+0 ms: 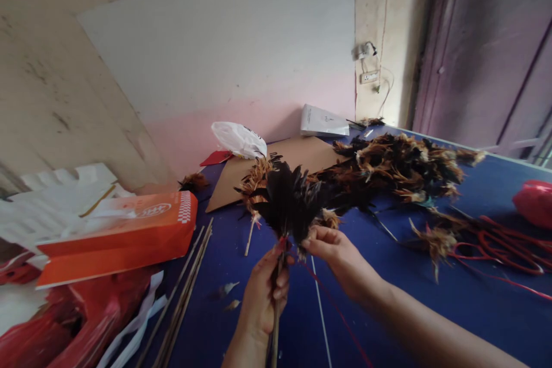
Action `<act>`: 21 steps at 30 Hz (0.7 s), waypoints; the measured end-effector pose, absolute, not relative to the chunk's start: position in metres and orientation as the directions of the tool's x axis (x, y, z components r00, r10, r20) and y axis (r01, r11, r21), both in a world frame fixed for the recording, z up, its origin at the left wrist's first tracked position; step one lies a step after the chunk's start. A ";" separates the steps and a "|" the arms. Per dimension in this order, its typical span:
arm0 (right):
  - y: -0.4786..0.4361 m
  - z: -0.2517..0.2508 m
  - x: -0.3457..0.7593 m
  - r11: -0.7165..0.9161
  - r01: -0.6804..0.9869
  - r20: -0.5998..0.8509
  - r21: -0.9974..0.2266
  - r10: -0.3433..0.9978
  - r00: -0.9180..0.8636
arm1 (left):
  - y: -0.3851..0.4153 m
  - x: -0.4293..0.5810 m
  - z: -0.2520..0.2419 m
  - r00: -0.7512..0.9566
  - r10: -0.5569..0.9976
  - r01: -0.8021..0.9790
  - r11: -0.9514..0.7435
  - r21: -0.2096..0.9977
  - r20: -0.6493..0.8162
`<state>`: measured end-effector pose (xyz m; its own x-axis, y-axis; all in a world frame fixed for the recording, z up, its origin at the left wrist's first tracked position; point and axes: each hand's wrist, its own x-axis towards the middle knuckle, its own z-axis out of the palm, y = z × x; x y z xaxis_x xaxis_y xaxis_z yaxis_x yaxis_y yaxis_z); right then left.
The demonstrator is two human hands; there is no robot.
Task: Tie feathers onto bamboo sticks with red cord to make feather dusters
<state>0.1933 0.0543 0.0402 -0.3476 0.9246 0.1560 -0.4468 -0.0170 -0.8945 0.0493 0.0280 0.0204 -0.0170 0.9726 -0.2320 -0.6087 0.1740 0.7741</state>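
Observation:
My left hand [264, 284] is wrapped round a thin stick [275, 333], held upright above the blue table. Black feathers [279, 192] fan out from the stick's top, with red wrapping at their base. Close on the right, my right hand [338, 253] pinches a bunch of dark feathers [309, 207] by its lower end, next to the stick. A red string [340, 313] runs from near the hands down to the lower right. Behind the black feathers lies a brown feather piece [253, 178] with its own stick.
A heap of brown and black feathers [397, 164] covers the right back. Red scissors [495, 244] lie at the right, near a red bundle [535, 202]. An orange bag [129, 241] and bare sticks [185, 293] are at the left. Cardboard [288, 152] lies behind.

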 end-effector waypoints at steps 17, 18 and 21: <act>0.053 0.001 0.168 0.000 -0.208 0.055 -0.978 0.964 -0.260 | 0.023 0.060 0.011 -0.206 0.975 -0.139 0.050 0.989 -0.078; 0.053 0.000 0.168 0.000 -0.210 0.055 -0.978 0.965 -0.257 | 0.022 0.060 0.011 -0.207 0.975 -0.132 0.049 0.990 -0.076; 0.055 0.000 0.168 0.008 -0.223 0.061 -0.975 0.970 -0.234 | 0.022 0.061 0.012 -0.200 0.978 -0.145 0.038 0.989 -0.066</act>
<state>0.1682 0.0553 0.0005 -0.2343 0.9702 0.0614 -0.2233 0.0078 -0.9747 0.0607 0.0218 0.0123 -0.2000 0.9775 -0.0665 -0.1446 0.0376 0.9888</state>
